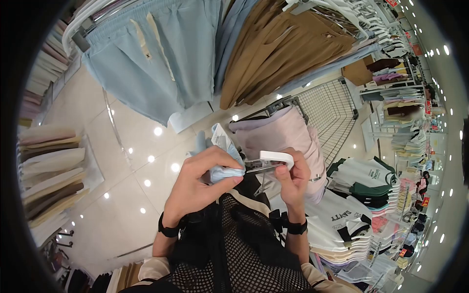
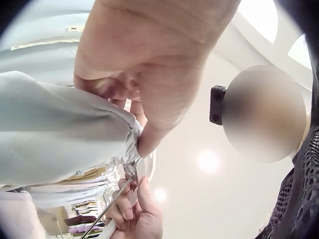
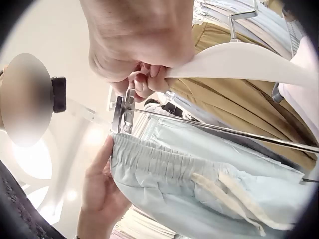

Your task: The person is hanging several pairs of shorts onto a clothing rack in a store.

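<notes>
My left hand (image 1: 200, 180) pinches the gathered elastic waistband of light blue pants (image 3: 149, 184) between thumb and fingers. Cream drawstrings hang from the front of the waistband. A white clip hanger (image 3: 239, 62) with a thin metal bar lies along the pants' top. At one end of it, my right hand (image 1: 295, 183) grips the hanger, its fingers curled at the metal clip (image 3: 119, 114). The clip's jaws are right at the waistband's corner, close to the left fingertips. In the left wrist view, the pants' fabric (image 2: 60, 129) spreads away from the pinching hand.
Light blue pants (image 1: 156, 53) and brown pants (image 1: 283, 49) hang on a rack ahead. Pink clothing (image 1: 278, 132) drapes over a wire shopping cart (image 1: 332, 112). Shirts on hangers (image 1: 342, 215) stand at the right, and folded-over garments (image 1: 53, 166) line a rack at the left.
</notes>
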